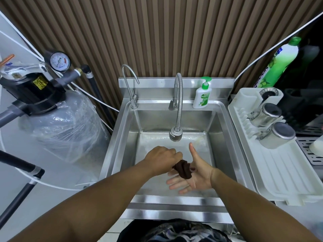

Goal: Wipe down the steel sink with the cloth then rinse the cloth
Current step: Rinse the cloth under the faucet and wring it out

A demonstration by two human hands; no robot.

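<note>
Holding the cloth: the left hand point(161, 158), knuckles up, its grip curled round the top of the cloth point(182, 169).
Cloth: dark brown and bunched into a twisted wad; it hangs from the left fingers, and its lower end lies on the right palm.
Right hand point(194, 175): palm up under the cloth, grip spread, fingers straight and pointing left, thumb raised toward the back of the sink.
Where the hands are: both over the basin of the sink point(215, 130), toward its front edge, nearer than the tap head.
Sink: steel, one deep basin; its floor looks wet and streaked.
Bendy tap point(178, 105): rises from the back ledge and arches forward, its head hanging over the middle of the basin, just beyond the hands.
Thin tap point(128, 84): on the back ledge at the left corner, spout curved to the right.
Soap bottle point(201, 95): white with a green pump, upright on the back ledge, right of the bendy tap.
Drying rack point(279, 173): white plastic, on the desk beside the sink's right rim; two steel cups point(272, 124) lie on it at the far end.
Green bottle point(279, 63): tall, standing behind the rack.
Left of the sink: a tank wrapped in clear plastic point(70, 128), a black pump point(33, 88) on top, a round gauge point(60, 61) above it.
</note>
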